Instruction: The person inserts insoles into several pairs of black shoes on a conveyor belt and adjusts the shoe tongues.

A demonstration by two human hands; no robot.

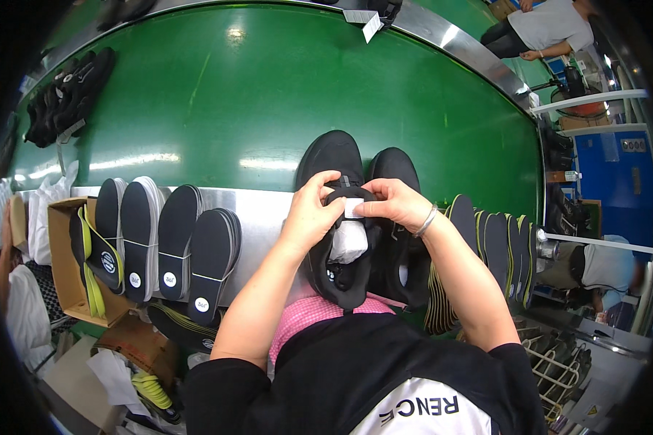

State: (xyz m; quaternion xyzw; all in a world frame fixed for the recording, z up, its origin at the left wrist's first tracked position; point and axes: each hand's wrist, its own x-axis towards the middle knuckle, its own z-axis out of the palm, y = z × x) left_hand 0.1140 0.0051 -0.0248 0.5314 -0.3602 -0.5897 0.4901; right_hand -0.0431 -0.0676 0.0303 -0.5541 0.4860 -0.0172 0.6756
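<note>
A black sneaker [331,154] stands toe-away in front of me, with crumpled white paper [349,245] inside its opening. My left hand [313,210] pinches the left side of the sneaker's tongue. From the other side, my right hand [397,204] has thumb and fingers closed on the same tongue, where a small white label [353,208] shows. A bracelet circles my right wrist. The matching black sneaker [394,167] stands just to the right, partly hidden under my right hand and forearm.
Banded stacks of black insoles [174,239] line the left side, beside a cardboard box [65,272] holding yellow-edged insoles. More insoles [492,235] stand at right. Other black shoes [72,94] rest on the green surface [218,94] at far left. A person [551,32] is at upper right.
</note>
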